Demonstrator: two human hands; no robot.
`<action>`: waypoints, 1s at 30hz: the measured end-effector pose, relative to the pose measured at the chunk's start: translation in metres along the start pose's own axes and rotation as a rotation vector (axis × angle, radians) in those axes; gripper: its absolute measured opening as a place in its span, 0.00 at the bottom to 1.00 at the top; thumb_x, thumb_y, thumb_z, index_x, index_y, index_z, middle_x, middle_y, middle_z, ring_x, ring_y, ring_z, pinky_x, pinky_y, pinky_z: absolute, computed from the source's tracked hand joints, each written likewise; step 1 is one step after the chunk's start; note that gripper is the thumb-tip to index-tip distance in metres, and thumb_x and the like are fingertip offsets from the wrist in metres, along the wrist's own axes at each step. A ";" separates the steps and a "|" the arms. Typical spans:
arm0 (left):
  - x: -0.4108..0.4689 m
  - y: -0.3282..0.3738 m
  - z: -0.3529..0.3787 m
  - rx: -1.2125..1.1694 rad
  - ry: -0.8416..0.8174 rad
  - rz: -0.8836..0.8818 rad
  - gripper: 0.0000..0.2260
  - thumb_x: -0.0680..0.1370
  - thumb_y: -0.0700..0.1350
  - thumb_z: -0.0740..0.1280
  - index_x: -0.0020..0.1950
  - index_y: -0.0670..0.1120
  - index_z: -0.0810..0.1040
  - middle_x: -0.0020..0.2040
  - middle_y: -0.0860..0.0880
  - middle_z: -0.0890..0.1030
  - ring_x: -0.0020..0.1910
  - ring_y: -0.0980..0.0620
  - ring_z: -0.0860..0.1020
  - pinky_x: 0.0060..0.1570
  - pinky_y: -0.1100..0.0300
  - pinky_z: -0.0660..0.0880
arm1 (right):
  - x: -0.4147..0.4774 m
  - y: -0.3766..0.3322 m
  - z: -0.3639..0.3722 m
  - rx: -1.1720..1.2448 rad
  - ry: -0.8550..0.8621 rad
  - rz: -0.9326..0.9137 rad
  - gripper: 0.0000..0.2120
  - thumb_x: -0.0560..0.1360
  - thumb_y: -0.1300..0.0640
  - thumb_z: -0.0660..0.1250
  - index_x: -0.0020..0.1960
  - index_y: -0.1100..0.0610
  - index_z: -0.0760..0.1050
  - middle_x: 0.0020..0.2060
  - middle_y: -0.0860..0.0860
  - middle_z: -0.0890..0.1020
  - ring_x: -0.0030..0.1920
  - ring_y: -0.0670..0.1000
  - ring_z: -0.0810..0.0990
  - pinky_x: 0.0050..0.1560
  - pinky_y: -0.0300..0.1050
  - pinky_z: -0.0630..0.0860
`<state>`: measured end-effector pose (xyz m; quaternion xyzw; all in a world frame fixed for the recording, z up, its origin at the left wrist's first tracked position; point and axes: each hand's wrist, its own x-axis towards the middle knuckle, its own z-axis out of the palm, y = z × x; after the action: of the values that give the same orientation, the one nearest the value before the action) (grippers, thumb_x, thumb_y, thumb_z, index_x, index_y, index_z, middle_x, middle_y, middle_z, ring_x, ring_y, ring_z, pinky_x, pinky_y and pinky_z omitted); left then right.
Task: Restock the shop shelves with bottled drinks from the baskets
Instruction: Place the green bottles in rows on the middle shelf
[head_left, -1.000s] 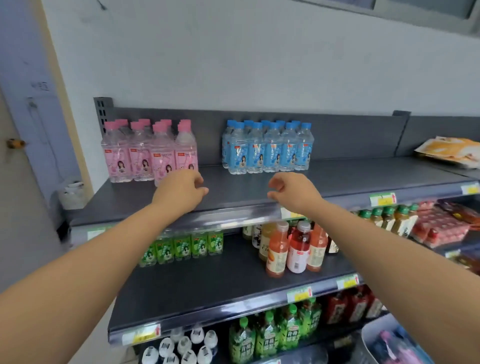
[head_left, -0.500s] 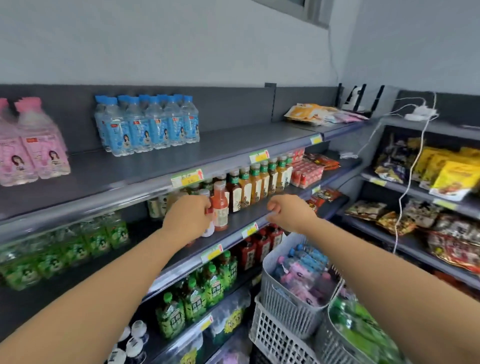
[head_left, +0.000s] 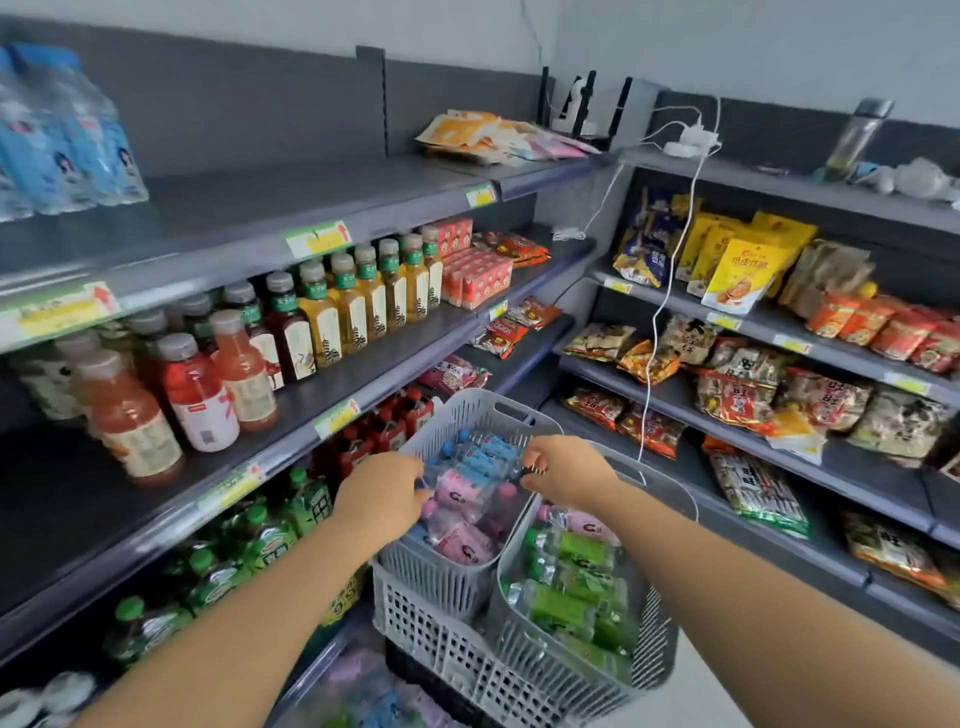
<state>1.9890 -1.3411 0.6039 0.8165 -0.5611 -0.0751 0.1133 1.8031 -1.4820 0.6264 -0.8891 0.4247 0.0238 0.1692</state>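
A grey basket (head_left: 470, 402) beside the shelves holds several pink-label bottles (head_left: 460, 543) and blue-label bottles (head_left: 485, 454) lying on their sides. A second grey basket (head_left: 667, 613) to its right holds green-label bottles (head_left: 563, 605). Both hands hover over the first basket. My left hand (head_left: 382, 496) has loosely curled fingers at a pink bottle's end. My right hand (head_left: 566, 470) has curled fingers at the blue bottles. Neither hand plainly grips a bottle. Blue water bottles (head_left: 67, 140) stand on the top shelf (head_left: 270, 208) at far left.
Both baskets sit on a white slatted crate (head_left: 441, 639). Juice and tea bottles (head_left: 322, 317) fill the second shelf, green drinks (head_left: 260, 540) the lower one. Snack packets (head_left: 748, 395) fill the right-hand shelves, and white cables (head_left: 657, 322) hang in the corner.
My view has swung right and down from the top shelf to the baskets. Both hands have dropped from the shelf edge to just above the pink and blue bottles in the basket.
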 end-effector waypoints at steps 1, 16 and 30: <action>0.007 0.010 0.013 -0.005 -0.025 0.005 0.07 0.77 0.49 0.65 0.43 0.47 0.74 0.43 0.48 0.77 0.46 0.46 0.78 0.42 0.54 0.74 | 0.003 0.015 0.005 0.006 -0.022 0.012 0.14 0.75 0.51 0.68 0.58 0.54 0.77 0.55 0.51 0.80 0.56 0.54 0.78 0.54 0.46 0.74; 0.079 0.125 0.202 0.064 -0.433 0.098 0.11 0.78 0.47 0.65 0.57 0.43 0.76 0.53 0.45 0.79 0.52 0.44 0.78 0.49 0.50 0.76 | 0.057 0.185 0.114 0.018 -0.398 0.149 0.16 0.75 0.54 0.66 0.63 0.54 0.74 0.59 0.54 0.79 0.58 0.56 0.78 0.58 0.49 0.76; 0.082 0.110 0.293 0.356 -0.715 0.209 0.27 0.74 0.32 0.63 0.71 0.42 0.62 0.63 0.41 0.73 0.61 0.42 0.72 0.57 0.49 0.71 | 0.061 0.200 0.208 -0.269 -0.485 0.085 0.26 0.69 0.67 0.69 0.66 0.60 0.66 0.60 0.58 0.69 0.62 0.60 0.70 0.53 0.54 0.75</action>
<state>1.8466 -1.4851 0.3511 0.6844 -0.6493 -0.2440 -0.2247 1.7110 -1.5772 0.3627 -0.8532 0.4018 0.2992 0.1453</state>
